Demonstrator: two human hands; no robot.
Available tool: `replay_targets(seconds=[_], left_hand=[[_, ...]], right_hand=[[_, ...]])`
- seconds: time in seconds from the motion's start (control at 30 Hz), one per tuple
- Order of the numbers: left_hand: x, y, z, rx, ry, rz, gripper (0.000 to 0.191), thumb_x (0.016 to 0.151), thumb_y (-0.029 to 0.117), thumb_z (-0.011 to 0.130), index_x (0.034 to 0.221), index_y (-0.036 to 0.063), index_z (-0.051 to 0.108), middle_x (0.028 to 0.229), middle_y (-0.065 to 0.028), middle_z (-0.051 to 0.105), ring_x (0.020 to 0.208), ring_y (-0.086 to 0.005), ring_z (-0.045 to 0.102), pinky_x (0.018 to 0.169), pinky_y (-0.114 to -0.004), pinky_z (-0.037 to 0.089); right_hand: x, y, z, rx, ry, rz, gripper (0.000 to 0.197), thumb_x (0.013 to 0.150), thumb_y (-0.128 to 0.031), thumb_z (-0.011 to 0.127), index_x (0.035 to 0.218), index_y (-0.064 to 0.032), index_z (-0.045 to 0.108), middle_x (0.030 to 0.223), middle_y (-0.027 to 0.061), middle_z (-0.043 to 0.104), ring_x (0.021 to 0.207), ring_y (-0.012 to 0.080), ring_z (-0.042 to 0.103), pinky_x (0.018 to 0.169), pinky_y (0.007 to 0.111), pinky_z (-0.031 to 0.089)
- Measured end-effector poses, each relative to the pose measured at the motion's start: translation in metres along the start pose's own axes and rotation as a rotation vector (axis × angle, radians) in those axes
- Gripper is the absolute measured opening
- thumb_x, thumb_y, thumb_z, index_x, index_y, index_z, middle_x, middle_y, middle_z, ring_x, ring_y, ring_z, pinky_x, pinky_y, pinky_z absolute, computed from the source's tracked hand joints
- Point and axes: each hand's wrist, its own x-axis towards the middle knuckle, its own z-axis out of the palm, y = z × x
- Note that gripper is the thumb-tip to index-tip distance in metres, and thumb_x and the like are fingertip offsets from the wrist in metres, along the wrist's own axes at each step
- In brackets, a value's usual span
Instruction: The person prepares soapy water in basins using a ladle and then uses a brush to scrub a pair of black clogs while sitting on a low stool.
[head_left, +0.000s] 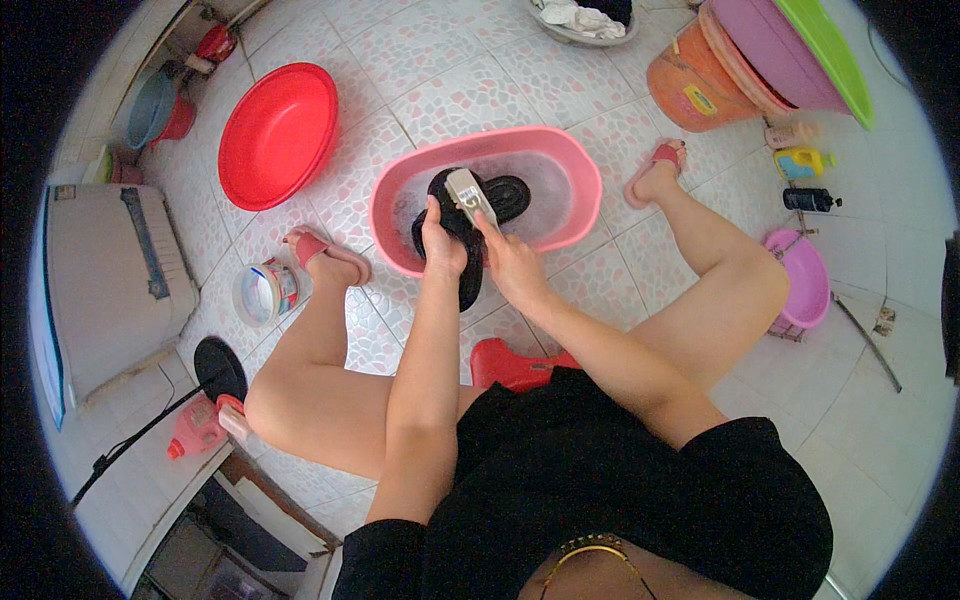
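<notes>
A pink oval plastic basin (587, 187) with cloudy, sudsy water stands on the floor between my feet. My left hand (442, 244) grips a black shoe or slipper (471, 281) over the basin's near rim; its exact kind is partly hidden. My right hand (514, 262) holds a pale scrubbing brush (471, 196), which lies against the black item. Behind the brush, another black piece of footwear (510, 196) rests in the water. More black material shows at the left inside the basin, partly covered by my left hand.
A red round basin (279, 135) stands at the upper left, a small plastic bucket (259, 294) near my left foot. An orange bucket (682, 75) with stacked basins, several bottles (799, 163) and a purple basin (806, 277) line the right. A red stool (510, 365) is beneath me.
</notes>
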Motion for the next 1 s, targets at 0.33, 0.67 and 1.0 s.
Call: replay_targets(seconds=[0.33,0.67,1.0], left_hand=[[-0.014,0.013,0.017,-0.063,0.065,-0.028,0.050,0.085,0.048,0.040,0.104,0.0032,0.053,0.099,-0.0106,0.057,0.088,-0.0264,0.054,0.082,-0.038,0.042],[-0.013,0.008,0.018,0.036,0.000,0.082,0.030,0.088,0.031,0.043,0.106,0.0072,0.051,0.100,-0.0072,0.057,0.092,-0.0227,0.053,0.084,-0.037,0.041],[-0.006,0.001,0.010,0.076,-0.030,0.095,0.033,0.088,0.035,0.045,0.109,0.0098,0.048,0.104,-0.0067,0.055,0.097,-0.0217,0.051,0.087,-0.037,0.039]], right_hand=[[-0.037,-0.008,-0.009,0.080,0.016,-0.079,0.055,0.079,-0.006,0.047,0.130,-0.0209,0.033,0.073,0.0221,0.053,0.060,0.0382,0.055,0.052,0.045,0.045],[0.020,-0.010,0.002,-0.165,0.012,-0.093,0.053,0.078,-0.008,0.046,0.128,-0.0228,0.037,0.064,0.0170,0.053,0.054,0.0336,0.058,0.048,0.044,0.047],[0.057,0.003,0.001,0.161,-0.011,0.044,0.042,0.083,-0.013,0.045,0.125,-0.0192,0.040,0.095,0.0194,0.058,0.078,0.0361,0.058,0.068,0.044,0.047]])
